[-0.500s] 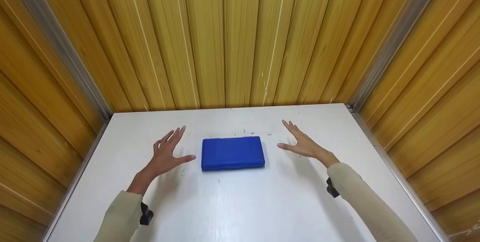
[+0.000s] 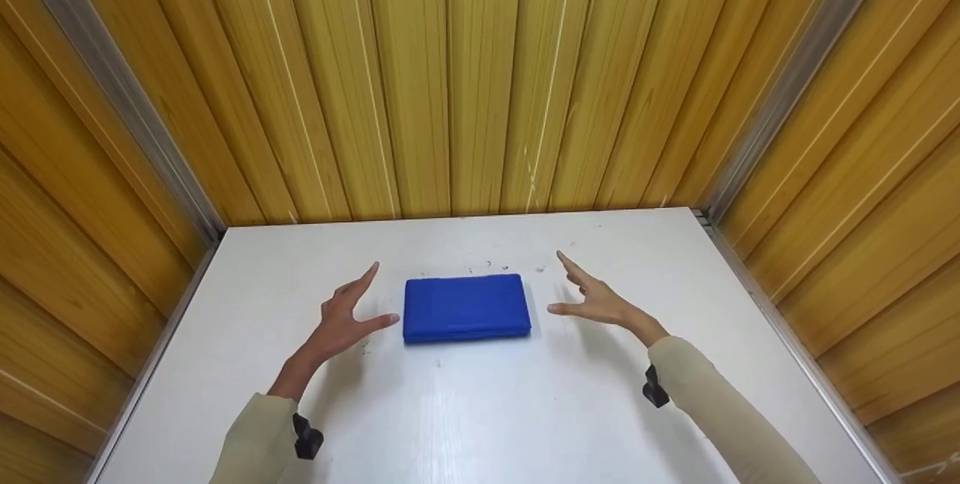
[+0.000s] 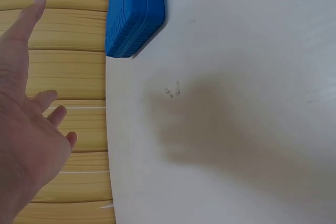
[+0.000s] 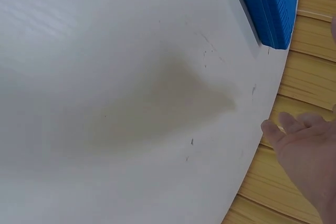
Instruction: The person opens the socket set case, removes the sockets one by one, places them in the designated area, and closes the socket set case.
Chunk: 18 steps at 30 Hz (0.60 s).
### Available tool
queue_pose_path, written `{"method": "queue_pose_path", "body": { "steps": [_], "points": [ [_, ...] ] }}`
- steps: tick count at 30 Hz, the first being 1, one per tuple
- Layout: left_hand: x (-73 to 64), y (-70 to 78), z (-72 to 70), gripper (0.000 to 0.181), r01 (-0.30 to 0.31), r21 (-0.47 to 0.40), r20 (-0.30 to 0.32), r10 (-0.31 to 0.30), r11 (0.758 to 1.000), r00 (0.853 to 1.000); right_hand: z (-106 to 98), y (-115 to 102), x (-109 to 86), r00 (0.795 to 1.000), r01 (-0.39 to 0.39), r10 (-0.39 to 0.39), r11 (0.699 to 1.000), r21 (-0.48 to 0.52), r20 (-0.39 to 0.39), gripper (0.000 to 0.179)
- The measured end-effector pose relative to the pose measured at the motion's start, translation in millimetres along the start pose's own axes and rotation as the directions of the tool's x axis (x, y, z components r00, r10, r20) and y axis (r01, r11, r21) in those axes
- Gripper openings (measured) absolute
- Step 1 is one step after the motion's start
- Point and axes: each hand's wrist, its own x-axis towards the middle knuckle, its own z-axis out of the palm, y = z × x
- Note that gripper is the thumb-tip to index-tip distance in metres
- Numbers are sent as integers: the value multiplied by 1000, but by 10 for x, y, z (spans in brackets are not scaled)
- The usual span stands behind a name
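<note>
A closed blue plastic case (image 2: 466, 308) lies flat on the white table (image 2: 480, 409), long side facing me. To its left my left hand (image 2: 342, 325) hovers over the table, thumb pointing at the case's left end and index finger stretched forward. My right hand (image 2: 600, 301) hangs off the case's right end in a similar pose, thumb and index finger spread wide. Neither hand holds anything. In the left wrist view the ribbed end of the case (image 3: 137, 17) shows beyond the left hand (image 3: 31, 135). The right wrist view has the case (image 4: 270, 9) above the right hand (image 4: 310, 150).
Yellow wood-patterned panels (image 2: 480, 79) stand behind the table and on both sides, with grey metal strips (image 2: 120, 86) at the corners. Small dark marks (image 2: 504, 267) dot the tabletop behind the case. A black wrist camera (image 2: 307, 437) sits at the left cuff.
Both hands have moved inward, closer to the case's two ends. Their other fingers have curled in somewhat, while thumbs and index fingers stay spread. The case has stayed in place.
</note>
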Motion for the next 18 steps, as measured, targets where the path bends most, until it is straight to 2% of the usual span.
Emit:
{"method": "queue_pose_path", "body": {
  "steps": [4,10,18],
  "points": [
    [-4,-63,129,98,37,-82,21,-35,996,999,139,17,-9,1000,9,-10,999,45,9,100],
    [20,-128,375,92,-15,-226,19,19,974,1000,359,37,17,1000,3,-5,994,106,22,94],
    [82,-170,670,84,-22,-284,19,28,959,999,641,60,104,999,2,-8,986,167,35,91]
  ]
}}
